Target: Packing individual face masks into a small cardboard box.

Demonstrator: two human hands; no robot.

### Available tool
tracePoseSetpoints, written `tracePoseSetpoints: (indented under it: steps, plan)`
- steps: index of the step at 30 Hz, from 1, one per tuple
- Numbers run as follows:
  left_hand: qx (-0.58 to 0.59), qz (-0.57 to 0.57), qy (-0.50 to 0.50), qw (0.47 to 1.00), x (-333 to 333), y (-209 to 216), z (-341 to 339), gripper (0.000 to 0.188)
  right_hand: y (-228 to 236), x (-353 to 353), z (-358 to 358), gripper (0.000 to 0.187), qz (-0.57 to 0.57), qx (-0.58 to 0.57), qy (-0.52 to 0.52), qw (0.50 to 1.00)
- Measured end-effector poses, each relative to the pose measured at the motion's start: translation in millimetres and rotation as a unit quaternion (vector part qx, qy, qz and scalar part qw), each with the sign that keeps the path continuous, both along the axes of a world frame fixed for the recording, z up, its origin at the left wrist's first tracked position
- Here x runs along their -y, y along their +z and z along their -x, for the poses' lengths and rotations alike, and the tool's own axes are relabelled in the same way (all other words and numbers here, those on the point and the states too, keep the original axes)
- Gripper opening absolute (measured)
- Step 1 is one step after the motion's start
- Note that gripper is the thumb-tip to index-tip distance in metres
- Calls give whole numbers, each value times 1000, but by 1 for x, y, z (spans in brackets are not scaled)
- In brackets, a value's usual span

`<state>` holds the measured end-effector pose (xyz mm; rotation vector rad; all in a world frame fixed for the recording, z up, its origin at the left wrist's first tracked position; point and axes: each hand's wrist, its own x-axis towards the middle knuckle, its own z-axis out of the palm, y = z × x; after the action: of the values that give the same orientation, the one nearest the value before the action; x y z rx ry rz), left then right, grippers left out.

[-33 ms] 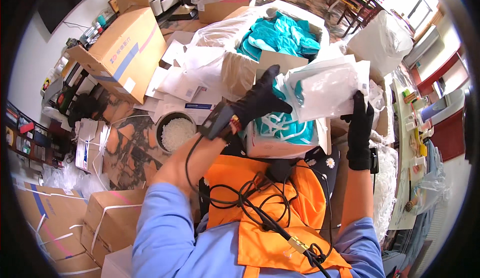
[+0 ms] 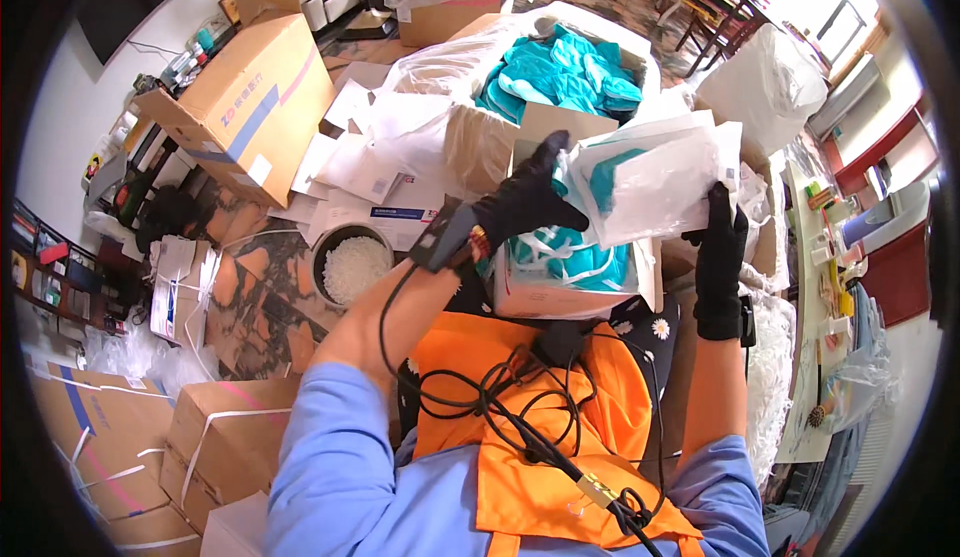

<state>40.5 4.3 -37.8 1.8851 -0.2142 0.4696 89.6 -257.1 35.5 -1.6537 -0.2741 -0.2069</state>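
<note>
I wear black gloves on both hands, above an open carton (image 2: 560, 303) that stands in front of my lap. A flat, whitish plastic bag (image 2: 665, 182) is held up over the carton, with teal cloth showing through its left part. My right hand (image 2: 720, 247) grips the bag's lower right edge, thumb in front. At the bag's left edge, my left hand (image 2: 520, 197) has its thumb and fingers spread apart; whether it touches the bag I cannot tell. Inside the carton lie teal items with white straps (image 2: 565, 257).
Beyond stands a large plastic-lined carton (image 2: 480, 147) heaped with teal cloth pieces (image 2: 560, 69). A round tub of white bits (image 2: 355, 269) sits left on the floor. Brown cartons (image 2: 250, 107) stand farther left. A black cable (image 2: 490, 397) lies over my orange apron (image 2: 610, 377).
The plastic bag and my left hand have shifted very slightly; the teal cloth shows a little more through the bag. My right hand keeps its grip.
</note>
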Motion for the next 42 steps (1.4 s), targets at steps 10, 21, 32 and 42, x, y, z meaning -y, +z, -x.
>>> tracePoseSetpoints:
  steps: [10,21,32,42]
  plan:
    - [-135,-2,-12,991,20,-29,-26,34,-4,25,-32,52,-37,-23,-133,990]
    - [45,-119,290,948,20,-37,-13,55,-53,77,-54,71,403,211,-151,878]
    - [53,-57,93,993,52,28,11,26,-79,53,-51,79,400,257,-93,875]
    - [108,-273,164,942,2,-28,-4,18,-71,96,-64,45,-87,65,46,993]
